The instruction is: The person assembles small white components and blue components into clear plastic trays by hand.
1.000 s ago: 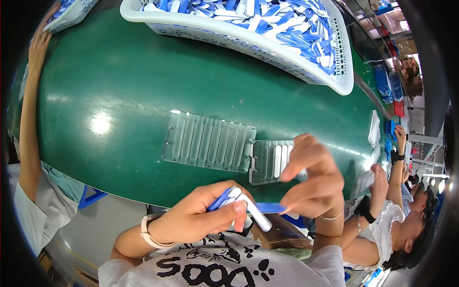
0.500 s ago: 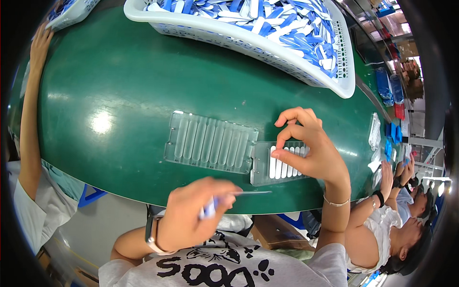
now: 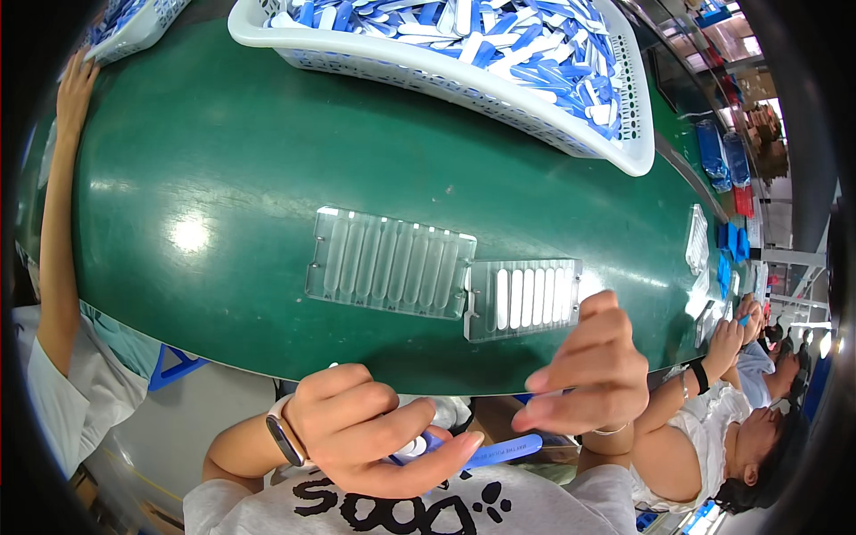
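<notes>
Blue strip juts from the left hand, whose fingers clamp it, short of the clear tray of white strips. The right hand hovers near its free end, fingertips apart. Slot-filling seems in hand; the next move calls for pinching that end.

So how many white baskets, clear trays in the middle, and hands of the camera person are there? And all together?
White baskets: 2 (big basket, top-left basket)
Clear trays: 2 (left tray, right tray)
Camera person's hands: 2 (left hand, right hand)
Total: 6
</notes>
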A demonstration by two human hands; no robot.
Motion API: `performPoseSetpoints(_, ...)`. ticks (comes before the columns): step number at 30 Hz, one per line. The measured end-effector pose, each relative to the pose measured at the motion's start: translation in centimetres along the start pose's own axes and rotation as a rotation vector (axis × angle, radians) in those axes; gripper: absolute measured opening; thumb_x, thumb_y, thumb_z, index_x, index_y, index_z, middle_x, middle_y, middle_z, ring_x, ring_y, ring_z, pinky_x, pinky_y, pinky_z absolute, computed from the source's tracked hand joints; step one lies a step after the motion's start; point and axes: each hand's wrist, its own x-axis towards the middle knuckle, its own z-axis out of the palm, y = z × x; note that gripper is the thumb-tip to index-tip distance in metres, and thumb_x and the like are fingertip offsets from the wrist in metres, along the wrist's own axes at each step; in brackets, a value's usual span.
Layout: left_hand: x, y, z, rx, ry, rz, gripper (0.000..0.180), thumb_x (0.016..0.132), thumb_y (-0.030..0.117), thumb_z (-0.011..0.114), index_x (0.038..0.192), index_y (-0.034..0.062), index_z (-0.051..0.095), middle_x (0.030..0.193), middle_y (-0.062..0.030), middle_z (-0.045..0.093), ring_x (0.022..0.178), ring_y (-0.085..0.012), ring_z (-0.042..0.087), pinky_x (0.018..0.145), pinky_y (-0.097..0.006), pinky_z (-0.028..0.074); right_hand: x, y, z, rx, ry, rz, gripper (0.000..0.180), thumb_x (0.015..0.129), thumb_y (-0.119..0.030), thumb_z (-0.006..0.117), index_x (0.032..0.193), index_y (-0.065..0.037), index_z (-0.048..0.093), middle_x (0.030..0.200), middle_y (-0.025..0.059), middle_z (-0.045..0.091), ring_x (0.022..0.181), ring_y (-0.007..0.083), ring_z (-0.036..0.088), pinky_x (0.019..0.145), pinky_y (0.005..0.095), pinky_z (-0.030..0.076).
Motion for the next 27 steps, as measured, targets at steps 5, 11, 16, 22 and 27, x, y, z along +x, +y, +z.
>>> performPoseSetpoints(5,1.3,0.4,-0.4,-1.178,-0.155,-0.658,0.011,0.085,0.006,0.061,0.095,0.0036,0.066,0.076,-0.0065,0.063,0.057,-0.0168,0.057,0.046,-0.026,0.040,0.0,-1.6,0.1,0.063,-0.034,-0.136,0.020,0.068,-0.012,0.076,0.087,-0.015,0.071,0.089,-0.0014,0.068,0.071,0.0094,0.053,0.059,0.0261,0.030)
performPoseSetpoints(11,2.0,0.6,-0.8,-1.316,-0.440,-1.190,0.017,0.093,0.013,0.054,0.095,-0.0030,0.061,0.066,-0.0025,0.056,0.055,-0.0072,0.048,0.050,-0.021,0.037,-0.2,-3.2,0.5,-0.044,-0.058,-0.236,0.018,0.068,-0.008,0.072,0.086,-0.011,0.070,0.092,-0.0021,0.067,0.069,0.0100,0.056,0.055,0.0237,0.035)
performPoseSetpoints(16,1.4,0.2,-0.9,-1.542,-0.378,-1.432,0.024,0.096,0.025,0.052,0.101,0.0035,0.061,0.064,0.0031,0.049,0.055,-0.0027,0.039,0.047,-0.020,0.029,-0.7,-1.6,0.8,0.037,-0.106,-0.098,0.019,0.071,-0.005,0.068,0.090,-0.003,0.069,0.098,0.0098,0.068,0.075,0.0154,0.060,0.055,0.0246,0.043)
performPoseSetpoints(22,2.3,-0.1,-0.9,-1.416,-0.445,-1.524,0.026,0.096,0.023,0.047,0.101,0.0000,0.058,0.064,-0.0001,0.051,0.050,-0.0036,0.036,0.045,-0.020,0.028,-1.0,-1.3,-0.1,-0.249,-0.030,-0.017,0.018,0.069,-0.009,0.071,0.086,-0.008,0.068,0.093,0.0032,0.070,0.076,0.0136,0.060,0.059,0.0258,0.039)
performPoseSetpoints(27,1.8,-0.5,-0.8,-1.576,-0.251,-1.606,0.019,0.091,0.013,0.049,0.101,-0.0019,0.052,0.065,-0.0052,0.049,0.048,-0.0061,0.035,0.044,-0.022,0.029,-1.7,-0.1,0.9,-0.634,-0.112,0.066,0.025,0.066,-0.012,0.072,0.090,-0.010,0.068,0.091,-0.0019,0.069,0.076,0.0140,0.058,0.061,0.0274,0.033)
